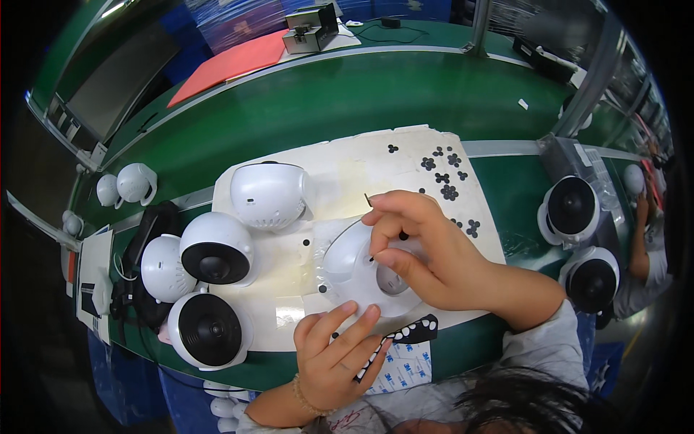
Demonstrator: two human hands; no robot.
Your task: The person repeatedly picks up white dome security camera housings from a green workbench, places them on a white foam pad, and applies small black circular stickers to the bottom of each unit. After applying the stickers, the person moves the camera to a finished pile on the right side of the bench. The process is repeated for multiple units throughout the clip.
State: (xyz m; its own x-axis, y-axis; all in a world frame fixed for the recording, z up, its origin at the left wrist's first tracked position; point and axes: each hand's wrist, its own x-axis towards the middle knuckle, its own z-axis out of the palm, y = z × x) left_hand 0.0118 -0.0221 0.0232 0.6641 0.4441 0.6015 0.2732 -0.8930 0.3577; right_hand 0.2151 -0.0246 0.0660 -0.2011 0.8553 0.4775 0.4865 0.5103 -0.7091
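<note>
My right hand (426, 249) is over a white rounded camera housing (347, 253), its fingers curled. A small thin black piece (367, 200) sticks out at its fingertips; its exact kind is too small to tell. Fingers apart, my left hand (336, 351) rests with its fingertips at the housing's near edge. Beside those fingers lies a black strip (413, 331) with rows of round white spots, over a white printed backing sheet (405, 367). The housing's underside faces up, showing a round recess (390, 281), and my right hand hides part of it.
On the cream board (340, 163) are several small black round pads (450, 192) at the right. White cameras with black fronts (217, 262) crowd the left; more cameras (571, 206) stand at the right. A metal rail (506, 148) crosses behind. Another person's arm (640, 239) shows far right.
</note>
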